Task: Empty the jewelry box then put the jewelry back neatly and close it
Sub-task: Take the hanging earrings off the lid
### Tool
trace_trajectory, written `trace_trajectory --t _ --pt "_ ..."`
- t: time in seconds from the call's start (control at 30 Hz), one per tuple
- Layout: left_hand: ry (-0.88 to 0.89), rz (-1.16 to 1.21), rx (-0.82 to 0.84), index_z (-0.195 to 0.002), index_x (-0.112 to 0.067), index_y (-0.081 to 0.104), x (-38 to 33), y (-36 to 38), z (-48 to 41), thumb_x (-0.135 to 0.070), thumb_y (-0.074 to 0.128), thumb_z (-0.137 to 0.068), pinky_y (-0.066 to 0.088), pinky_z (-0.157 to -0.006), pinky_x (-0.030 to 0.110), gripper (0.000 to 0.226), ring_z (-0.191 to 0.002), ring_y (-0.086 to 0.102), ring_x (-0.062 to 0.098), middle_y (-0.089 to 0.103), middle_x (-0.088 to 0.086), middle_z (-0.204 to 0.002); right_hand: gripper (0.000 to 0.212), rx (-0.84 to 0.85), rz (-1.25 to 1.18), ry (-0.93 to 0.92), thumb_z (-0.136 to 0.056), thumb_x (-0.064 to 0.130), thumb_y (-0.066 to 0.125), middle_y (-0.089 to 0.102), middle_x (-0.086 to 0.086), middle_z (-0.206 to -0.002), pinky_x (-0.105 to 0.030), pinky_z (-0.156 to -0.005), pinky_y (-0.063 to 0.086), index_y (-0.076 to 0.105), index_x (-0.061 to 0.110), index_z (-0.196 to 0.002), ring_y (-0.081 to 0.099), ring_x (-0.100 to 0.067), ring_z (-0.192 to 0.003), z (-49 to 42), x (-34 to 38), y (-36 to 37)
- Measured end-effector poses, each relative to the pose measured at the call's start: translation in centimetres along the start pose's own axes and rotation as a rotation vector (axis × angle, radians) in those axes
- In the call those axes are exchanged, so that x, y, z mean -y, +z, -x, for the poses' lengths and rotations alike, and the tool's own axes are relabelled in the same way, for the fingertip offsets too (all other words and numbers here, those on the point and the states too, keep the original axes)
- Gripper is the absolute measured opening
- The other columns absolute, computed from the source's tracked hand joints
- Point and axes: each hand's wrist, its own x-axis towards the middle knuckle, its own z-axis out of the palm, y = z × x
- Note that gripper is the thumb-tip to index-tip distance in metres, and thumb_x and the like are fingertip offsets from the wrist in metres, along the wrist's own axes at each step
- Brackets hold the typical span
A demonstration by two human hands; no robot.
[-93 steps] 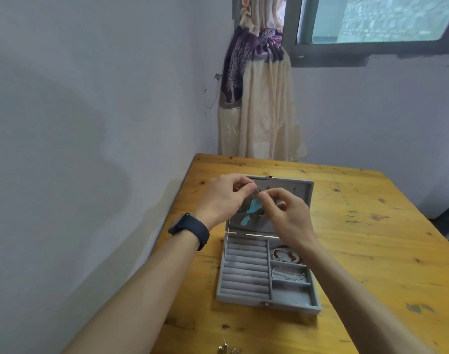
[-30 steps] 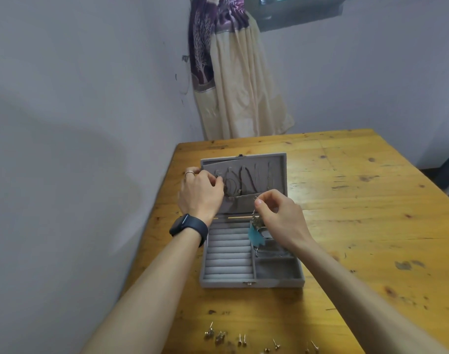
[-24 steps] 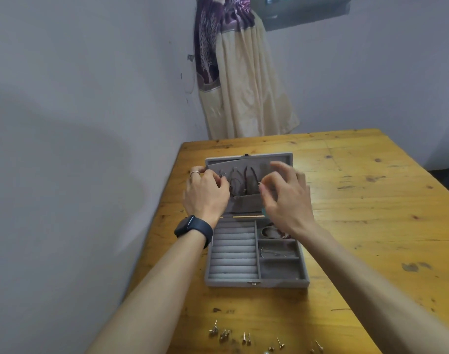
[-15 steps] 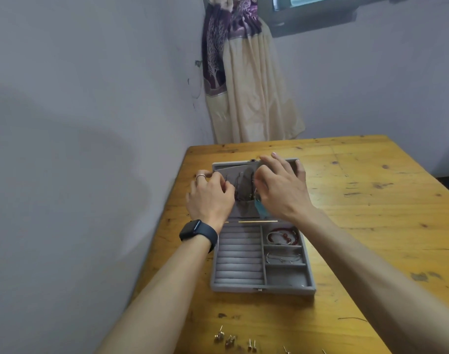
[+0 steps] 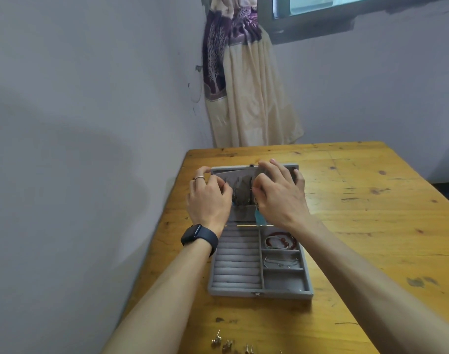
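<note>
In the head view, the open grey velvet jewelry box (image 5: 260, 261) sat on the yellow wooden table (image 5: 371, 226). Both hands worked at its raised lid (image 5: 241, 172). The left hand (image 5: 209, 200) pinched inward; whether it held anything could not be told. The right hand (image 5: 279, 195) gripped a turquoise feather earring (image 5: 259, 218). Small stud earrings (image 5: 228, 344) lay at the table's near edge.
</note>
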Motion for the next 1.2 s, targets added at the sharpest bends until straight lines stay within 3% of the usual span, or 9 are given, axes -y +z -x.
trace_trajectory --t 0.23,0.33,0.43,0.53,0.6,0.77,0.87,1.03,1.2 --pt "0.081 0.216 -0.110 -0.092 -0.017 0.061 0.1 -0.5 -0.1 -0.028 0.059 -0.096 0.050 -0.073 0.029 0.012 -0.095 0.055 0.018 0.058 0.000 -0.105 0.014 -0.001 -0.023 -0.011 -0.100 0.035 0.046 0.030 0.006 -0.160 -0.056 -0.119 0.009 0.058 0.028 -0.101 0.007 -0.015 -0.153 -0.1 -0.2 0.0" --pt "-0.010 0.409 -0.042 -0.093 -0.018 0.055 -0.1 -1.4 0.5 -0.024 0.058 -0.097 0.041 -0.066 0.017 0.008 -0.085 0.056 0.013 0.060 -0.005 -0.089 0.014 -0.007 -0.060 -0.017 -0.100 0.035 0.047 0.031 0.005 -0.160 -0.055 -0.119 0.010 0.059 0.027 -0.100 0.009 -0.015 -0.153 0.0 -0.4 -0.1" --pt "-0.133 0.642 0.049 -0.097 -0.022 0.056 -0.1 -2.6 1.0 -0.024 0.066 -0.094 0.049 -0.071 0.017 0.010 -0.085 0.061 0.002 0.064 -0.011 -0.090 0.010 -0.083 -0.177 -0.022 -0.099 0.031 0.053 0.041 0.003 -0.154 -0.048 -0.118 0.016 0.060 0.025 -0.097 0.023 -0.017 -0.149 0.5 0.0 -0.6" --pt "-0.223 0.846 0.164 -0.112 -0.028 0.058 0.1 -4.1 1.6 -0.024 0.073 -0.090 0.051 -0.076 0.011 0.027 -0.087 0.066 -0.005 0.073 -0.010 -0.091 0.004 -0.225 -0.362 0.017 -0.096 0.026 0.060 0.062 0.004 -0.127 -0.043 -0.102 0.040 0.063 0.023 -0.098 0.054 -0.020 -0.120 2.2 0.9 -1.6" --pt "-0.225 0.904 0.243 -0.114 -0.028 0.066 0.5 -5.4 2.3 -0.022 0.074 -0.089 0.054 -0.081 0.014 0.027 -0.091 0.068 -0.003 0.075 -0.011 -0.095 0.003 -0.226 -0.553 0.073 -0.098 0.023 0.059 0.067 0.007 -0.101 -0.040 -0.085 0.052 0.062 0.022 -0.098 0.062 -0.014 -0.096 3.9 1.8 -2.8" --pt "-0.245 1.036 0.427 -0.108 -0.022 0.074 1.9 -8.8 5.3 -0.015 0.072 -0.090 0.059 -0.082 0.028 0.020 -0.096 0.073 0.015 0.077 -0.003 -0.101 0.004 -0.136 -0.803 0.184 -0.100 0.019 0.057 0.071 0.008 -0.087 -0.019 -0.069 0.054 0.060 0.019 -0.098 0.067 -0.005 -0.079 8.6 4.2 -4.9" --pt "-0.294 1.023 0.538 -0.111 -0.016 0.073 3.6 -10.9 7.6 -0.012 0.070 -0.091 0.060 -0.082 0.037 0.021 -0.094 0.073 0.021 0.075 0.005 -0.105 0.006 -0.046 -0.796 0.215 -0.099 0.021 0.059 0.071 0.005 -0.082 -0.024 -0.066 0.057 0.063 0.022 -0.094 0.067 -0.009 -0.076 12.0 5.5 -4.5" --pt "-0.329 0.849 0.663 -0.109 -0.021 0.074 7.4 -14.3 12.4 -0.015 0.068 -0.094 0.059 -0.067 0.026 0.018 -0.086 0.074 0.016 0.073 -0.002 -0.107 0.008 0.139 -0.807 0.257 -0.096 0.028 0.063 0.070 0.007 -0.076 -0.029 -0.065 0.058 0.066 0.025 -0.088 0.068 -0.007 -0.071 17.8 9.8 -2.4" --pt "-0.409 0.722 0.866 -0.108 -0.025 0.073 11.7 -16.9 16.5 -0.020 0.068 -0.093 0.060 -0.069 0.029 0.016 -0.085 0.075 0.017 0.072 -0.005 -0.104 0.012 0.277 -0.787 0.276 -0.093 0.034 0.065 0.070 0.011 -0.078 -0.040 -0.066 0.058 0.065 0.029 -0.083 0.067 -0.008 -0.068 21.8 14.6 -0.1"
